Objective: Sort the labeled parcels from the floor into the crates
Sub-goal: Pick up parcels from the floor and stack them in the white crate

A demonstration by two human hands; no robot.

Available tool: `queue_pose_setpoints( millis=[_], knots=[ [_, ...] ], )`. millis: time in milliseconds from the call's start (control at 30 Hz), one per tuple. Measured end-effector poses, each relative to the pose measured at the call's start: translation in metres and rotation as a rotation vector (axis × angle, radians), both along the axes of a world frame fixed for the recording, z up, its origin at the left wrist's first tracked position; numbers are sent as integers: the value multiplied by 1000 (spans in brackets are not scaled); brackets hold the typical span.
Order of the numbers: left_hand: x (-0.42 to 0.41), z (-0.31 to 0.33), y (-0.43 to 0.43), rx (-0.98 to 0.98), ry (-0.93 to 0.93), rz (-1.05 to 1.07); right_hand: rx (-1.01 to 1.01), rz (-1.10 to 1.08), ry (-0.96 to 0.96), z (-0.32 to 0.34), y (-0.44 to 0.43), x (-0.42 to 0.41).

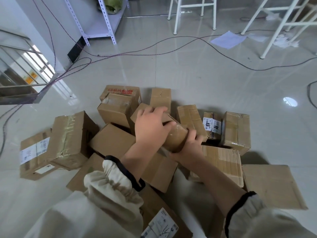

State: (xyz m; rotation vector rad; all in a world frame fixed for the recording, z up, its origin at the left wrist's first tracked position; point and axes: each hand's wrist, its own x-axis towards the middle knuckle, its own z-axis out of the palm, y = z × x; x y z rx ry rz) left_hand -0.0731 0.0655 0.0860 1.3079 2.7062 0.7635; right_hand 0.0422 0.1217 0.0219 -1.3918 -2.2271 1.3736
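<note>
Parcel [176, 137] gripped by left hand [151, 125], right hand [192, 146]; boxes [111, 140] crowd round

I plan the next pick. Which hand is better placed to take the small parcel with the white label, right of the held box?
Probably right. The right hand holds the held box at its near end, nearest the labelled parcel; the left hand lies over the box top, farther away.

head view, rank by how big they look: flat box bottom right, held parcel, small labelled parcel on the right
1. flat box, though it lies nearest the camera
2. held parcel, partly covered by left hand and right hand
3. small labelled parcel
</note>
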Motion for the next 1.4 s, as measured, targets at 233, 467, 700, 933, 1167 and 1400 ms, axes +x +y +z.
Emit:
queue_pose_setpoints(
  millis=[233, 467, 700, 933, 1167, 1400],
  knots=[
    [-65, -21, -23, 273, -276, 94, -134, 64, 135, 15, 36, 28],
    [-81, -50, -40, 377, -656, 361, -389, 151, 241, 25, 53, 58],
    [-47, -74, -48, 405, -1179, 332, -899, -127, 352, -4, 50, 76],
    [-48, -83, -41, 289, -1203, 132, -1062, -277, 273, -6, 50, 83],
    [-46, -90, -35, 292, -1255, 136, -944, -383, 293, -18, 60, 84],
    [-40, -90, -30, 360, -1262, 110, -949, -443, 356, -19, 61, 86]
  ],
)
